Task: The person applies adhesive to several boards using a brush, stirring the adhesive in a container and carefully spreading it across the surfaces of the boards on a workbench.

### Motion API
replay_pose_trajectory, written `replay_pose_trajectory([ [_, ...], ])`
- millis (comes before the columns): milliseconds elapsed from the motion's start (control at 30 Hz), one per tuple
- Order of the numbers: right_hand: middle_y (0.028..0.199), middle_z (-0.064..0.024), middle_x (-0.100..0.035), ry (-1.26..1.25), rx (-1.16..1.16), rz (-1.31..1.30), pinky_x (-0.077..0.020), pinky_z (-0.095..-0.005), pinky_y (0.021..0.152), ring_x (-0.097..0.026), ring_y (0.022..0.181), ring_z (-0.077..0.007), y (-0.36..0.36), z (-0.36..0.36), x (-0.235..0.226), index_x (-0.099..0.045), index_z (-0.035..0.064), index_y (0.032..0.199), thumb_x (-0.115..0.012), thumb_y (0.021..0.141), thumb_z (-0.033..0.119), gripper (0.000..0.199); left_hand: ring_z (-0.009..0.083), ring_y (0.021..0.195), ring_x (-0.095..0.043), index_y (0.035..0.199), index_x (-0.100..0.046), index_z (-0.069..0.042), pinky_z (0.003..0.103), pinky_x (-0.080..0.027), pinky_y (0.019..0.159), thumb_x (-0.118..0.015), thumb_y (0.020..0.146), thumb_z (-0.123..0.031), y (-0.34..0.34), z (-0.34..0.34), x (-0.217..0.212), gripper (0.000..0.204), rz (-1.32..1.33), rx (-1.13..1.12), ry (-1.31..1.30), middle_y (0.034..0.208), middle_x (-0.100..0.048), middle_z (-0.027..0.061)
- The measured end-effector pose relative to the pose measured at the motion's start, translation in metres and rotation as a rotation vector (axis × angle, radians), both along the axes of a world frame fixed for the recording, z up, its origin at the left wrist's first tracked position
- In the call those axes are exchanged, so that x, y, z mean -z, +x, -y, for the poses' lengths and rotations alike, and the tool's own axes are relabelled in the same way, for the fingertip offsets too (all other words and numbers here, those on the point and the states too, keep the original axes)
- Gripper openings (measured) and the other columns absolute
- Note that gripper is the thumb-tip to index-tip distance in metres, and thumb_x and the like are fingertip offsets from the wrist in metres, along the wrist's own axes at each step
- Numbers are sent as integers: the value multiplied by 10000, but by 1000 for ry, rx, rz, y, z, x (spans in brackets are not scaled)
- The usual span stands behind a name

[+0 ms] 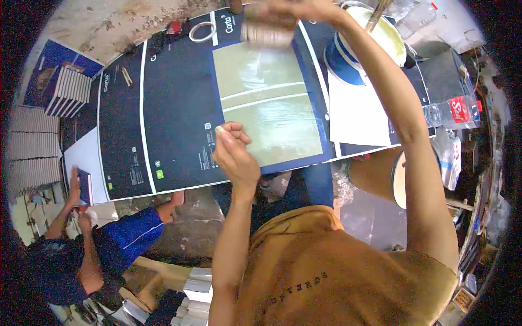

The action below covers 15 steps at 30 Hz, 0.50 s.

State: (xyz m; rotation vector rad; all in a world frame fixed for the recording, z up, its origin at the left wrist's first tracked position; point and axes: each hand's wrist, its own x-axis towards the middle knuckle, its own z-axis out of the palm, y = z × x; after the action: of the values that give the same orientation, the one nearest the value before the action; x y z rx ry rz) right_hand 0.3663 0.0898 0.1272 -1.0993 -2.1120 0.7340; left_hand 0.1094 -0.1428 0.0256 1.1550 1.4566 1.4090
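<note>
Pasting, apparently, your right hand [305,10] grips a brush [269,33] at the cover's [272,122] far edge, left hand [237,157] half-curled, empty; even strokes next.

The book cover [274,124] looks wet-glossy; right of it, the bucket [346,69] is smooth plastic, the sheet [356,120] matt paper.

A long, black-covered table [179,103] stands near me over a stained, patchy floor [197,228], and clutter [489,179] crowds the room's right-hand side.
</note>
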Motion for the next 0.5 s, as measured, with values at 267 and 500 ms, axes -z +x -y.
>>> replay_pose_trajectory([
  [267,828,-83,-698,149,-120,271,-505,-363,648,-653,749,-229,-40,-39,14,-692,44,889,-739,825,294,263,129,633,-503,944,-591,64,265,-388,562,-288,1085,-358,1,1,-3,539,-9,21,-1,692,-542,69],
  [500,968,-93,-739,31,-132,480,-545,-389,762,-694,861,-232,-98,-31,-5,-707,49,1015,-802,793,367,399,122,629,-500,944,-596,62,263,-373,540,-287,1084,-385,3,1,-2,562,15,-7,-5,684,-541,65],
])
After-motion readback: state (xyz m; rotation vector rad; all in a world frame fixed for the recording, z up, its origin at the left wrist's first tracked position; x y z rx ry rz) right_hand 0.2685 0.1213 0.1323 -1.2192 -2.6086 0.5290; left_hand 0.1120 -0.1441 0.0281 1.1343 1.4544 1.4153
